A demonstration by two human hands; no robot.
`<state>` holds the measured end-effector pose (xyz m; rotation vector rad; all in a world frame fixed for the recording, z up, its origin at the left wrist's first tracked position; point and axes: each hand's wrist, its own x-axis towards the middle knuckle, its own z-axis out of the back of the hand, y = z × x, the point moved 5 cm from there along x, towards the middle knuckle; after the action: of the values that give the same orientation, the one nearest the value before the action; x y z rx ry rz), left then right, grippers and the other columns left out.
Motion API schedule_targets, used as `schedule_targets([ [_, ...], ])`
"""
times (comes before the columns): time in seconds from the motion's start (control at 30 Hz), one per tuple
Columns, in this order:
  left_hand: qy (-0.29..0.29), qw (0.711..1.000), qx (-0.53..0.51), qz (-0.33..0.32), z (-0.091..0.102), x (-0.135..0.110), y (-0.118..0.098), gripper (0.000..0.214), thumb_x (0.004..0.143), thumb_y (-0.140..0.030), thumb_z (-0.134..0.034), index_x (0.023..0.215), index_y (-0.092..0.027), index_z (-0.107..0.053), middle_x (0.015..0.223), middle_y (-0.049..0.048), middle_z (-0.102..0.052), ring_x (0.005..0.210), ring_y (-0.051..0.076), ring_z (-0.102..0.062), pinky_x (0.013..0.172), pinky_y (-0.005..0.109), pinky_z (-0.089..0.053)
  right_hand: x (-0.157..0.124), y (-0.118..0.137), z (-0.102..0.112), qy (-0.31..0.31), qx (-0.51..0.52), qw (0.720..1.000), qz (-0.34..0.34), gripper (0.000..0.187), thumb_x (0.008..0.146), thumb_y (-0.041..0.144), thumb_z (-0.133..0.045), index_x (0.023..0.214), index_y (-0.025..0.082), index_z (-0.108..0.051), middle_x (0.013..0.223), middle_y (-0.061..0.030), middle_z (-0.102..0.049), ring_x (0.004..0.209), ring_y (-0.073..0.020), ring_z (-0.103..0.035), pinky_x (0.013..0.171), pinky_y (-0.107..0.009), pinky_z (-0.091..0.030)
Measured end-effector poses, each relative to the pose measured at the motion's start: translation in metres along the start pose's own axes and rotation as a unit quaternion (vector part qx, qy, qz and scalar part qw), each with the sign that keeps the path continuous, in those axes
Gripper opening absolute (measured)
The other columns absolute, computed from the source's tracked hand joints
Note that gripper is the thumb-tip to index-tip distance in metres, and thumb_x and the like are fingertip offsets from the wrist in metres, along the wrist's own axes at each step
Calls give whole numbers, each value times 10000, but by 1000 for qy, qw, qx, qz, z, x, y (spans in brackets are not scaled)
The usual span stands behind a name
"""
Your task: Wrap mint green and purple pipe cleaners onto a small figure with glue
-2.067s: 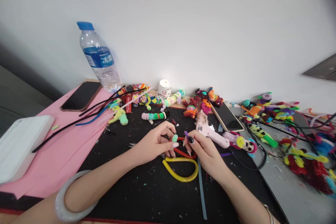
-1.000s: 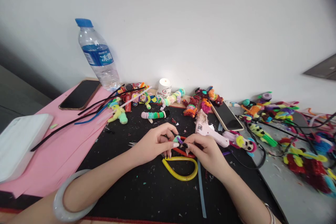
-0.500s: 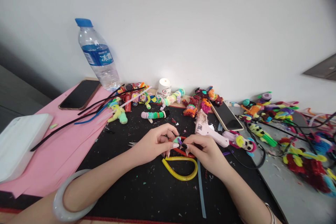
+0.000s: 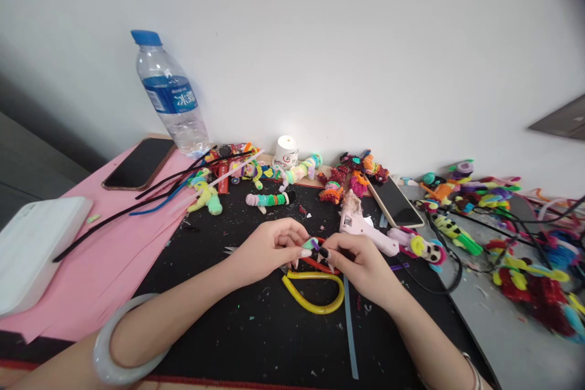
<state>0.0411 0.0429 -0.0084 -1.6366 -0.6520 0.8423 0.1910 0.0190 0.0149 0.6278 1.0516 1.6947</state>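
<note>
My left hand (image 4: 282, 247) and my right hand (image 4: 354, 259) meet above the black mat (image 4: 256, 335). Between their fingertips is a small pipe-cleaner piece (image 4: 311, 244), pale green with a bit of purple. The left thumb and fingers pinch its green part. My right fingers, with dark nails, close on its purple end; the exact contact is partly hidden. Under the hands lie scissors with a yellow handle loop (image 4: 315, 309) and a red one, their blade tips showing left of my left hand. A striped pipe-cleaner roll (image 4: 269, 200) lies just beyond.
A pale pink glue gun (image 4: 369, 236) and a phone (image 4: 395, 201) lie right of my hands. Pipe-cleaner figures (image 4: 457, 234) crowd the right side. At left are a water bottle (image 4: 171, 97), another phone (image 4: 139, 163), a white box (image 4: 39, 253) and loose black stems (image 4: 109, 225). A paper cup (image 4: 287, 151) stands behind.
My left fingers have shifted slightly around the small piece, and more of its green part shows. The right hand stays almost in place.
</note>
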Motion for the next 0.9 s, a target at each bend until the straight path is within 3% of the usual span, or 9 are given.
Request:
schedule_targets([
  [0.3,12,1000,5,21,0,-1,5,177,748,-235,-639,871,-134,-564,605,-40,-569,500,78,-558,511,197,-456,1,-2,0,31,43,998,-13,195,856,218,-517,697,137,-597,635,-1,-558,595,-107,-479,565,-214,-371],
  [0.5,33,999,-30,23,-1,-1,5,163,747,-201,-639,865,-137,-546,757,-1,-630,436,57,-560,445,180,-439,-1,1,0,37,56,998,-13,217,858,251,-524,691,134,-599,620,4,-549,584,-105,-473,560,-214,-373],
  [0.73,42,993,-99,47,-1,-1,7,234,714,-221,-697,863,-151,-531,757,11,-656,592,154,-678,568,254,-533,-1,1,0,22,48,999,-11,188,848,238,-528,701,140,-596,614,8,-546,575,-107,-474,550,-215,-372],
  [0.9,35,993,-90,62,-1,0,6,254,713,-219,-705,929,-148,-592,799,28,-688,664,172,-694,617,264,-540,-1,0,1,21,42,999,-11,189,850,227,-519,702,140,-598,623,3,-549,585,-110,-474,555,-218,-370],
])
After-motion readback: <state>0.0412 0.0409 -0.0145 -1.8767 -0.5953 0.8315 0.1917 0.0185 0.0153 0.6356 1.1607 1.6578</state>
